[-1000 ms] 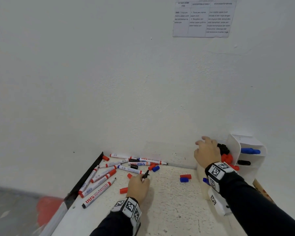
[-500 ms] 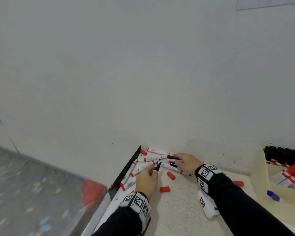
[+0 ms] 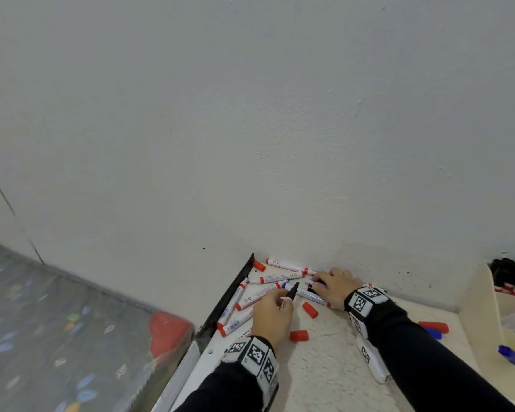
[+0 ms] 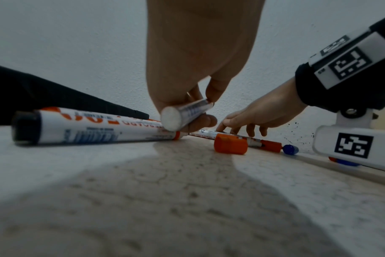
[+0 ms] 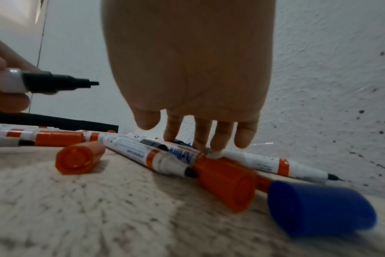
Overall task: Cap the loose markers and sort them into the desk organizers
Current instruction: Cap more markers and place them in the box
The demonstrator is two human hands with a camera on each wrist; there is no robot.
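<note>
Pinched in the left hand (image 3: 272, 315), an uncapped black marker (image 3: 292, 290) points its tip up toward the pile near the bottom centre of the head view. The right hand (image 3: 335, 285) lies with straight fingers on loose markers (image 3: 280, 277) by the wall, gripping none that I can see. Organizers (image 3: 476, 307) sit at the lower right edge, well apart.

Left wrist view: the marker's white butt end (image 4: 171, 118) shows at centre, fingers curled round the barrel; a red cap (image 4: 230, 144) lies on the surface (image 4: 187, 200) just right of it.

Right wrist view: fingertips (image 5: 201, 139) press on a marker barrel at centre; a blue cap (image 5: 319, 207) lies lower right. A black cap is likely wanted: match colour first, keep the marker steady, push the cap straight on until it seats.
</note>
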